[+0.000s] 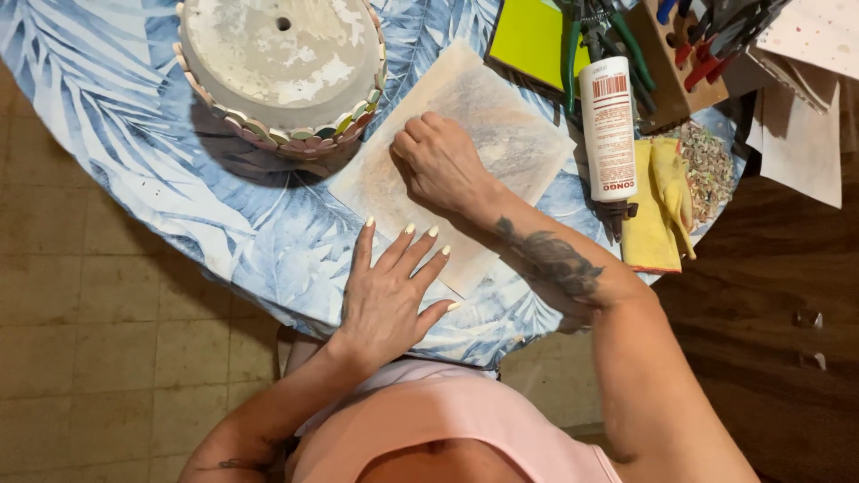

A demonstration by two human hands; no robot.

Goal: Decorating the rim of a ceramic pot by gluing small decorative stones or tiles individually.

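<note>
In the head view we look straight down on a round desk (134, 134) under a blue leaf-print cloth; its rim curves from 9 o'clock down through 6 o'clock, just above our chest.

Our left hand (389, 291) lies flat with the fingers spread, palm down on the cloth, its fingertips (409, 230) touching the near edge of a pale, stained sheet (501, 134). That sheet lies tilted at the centre of the desk, one corner pointing toward 6 o'clock and another toward 12 o'clock.

Our right hand (438, 161) rests on the middle of the sheet, curled into a loose fist with the knuckles toward 11 o'clock. We cannot tell whether it pinches anything beneath the folded fingers.

At 11 o'clock stands an upturned round pot (277, 54) with a drain hole in its base and small pale tiles around its wall; it sits just beside the sheet's left corner.

At 2 o'clock a white glue bottle (608, 125) lies nozzle-down, close to the sheet's right corner. Yellow gloves (658, 201) lie just right of it at the desk's edge, with a heap of small chips (711, 165) beside them. At 1 o'clock sit a yellow-green pad (528, 36) and a rack of hand tools (689, 45).

Open cloth lies at 9 o'clock, left of the sheet and below the pot, out to the rim.
</note>
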